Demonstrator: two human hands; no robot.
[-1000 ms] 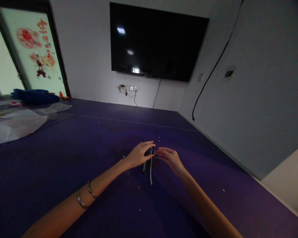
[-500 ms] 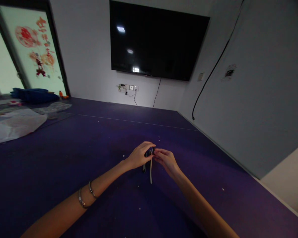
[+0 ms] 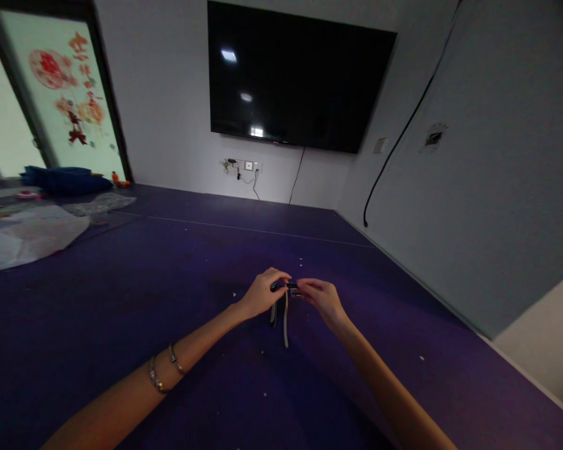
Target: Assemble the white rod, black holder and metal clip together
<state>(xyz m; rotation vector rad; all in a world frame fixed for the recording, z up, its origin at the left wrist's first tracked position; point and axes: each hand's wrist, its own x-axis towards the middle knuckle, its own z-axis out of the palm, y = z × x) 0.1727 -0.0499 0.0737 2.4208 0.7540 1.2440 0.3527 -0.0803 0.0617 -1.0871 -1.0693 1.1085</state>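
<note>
My left hand is closed, its thumb and fingers pinching a narrow belt-like strap. The strap's pale end hangs down from the fingers, and a darker length hangs beside it. Between the hands is a small dark, shiny piece like a buckle. My right hand pinches the right side of this piece with thumb and fingertips. Whether the piece is joined to the strap is too small to tell. Both hands are held close together in front of me.
A purple floor or mat with small white specks spreads around the hands. White plastic sheeting and a blue cloth bundle lie at the left. A dark television and a hanging black cable are on the walls.
My right hand has moved slightly right, away from the left. The small buckle-like piece has turned from upright to lying sideways between them. The left hand has barely moved.
</note>
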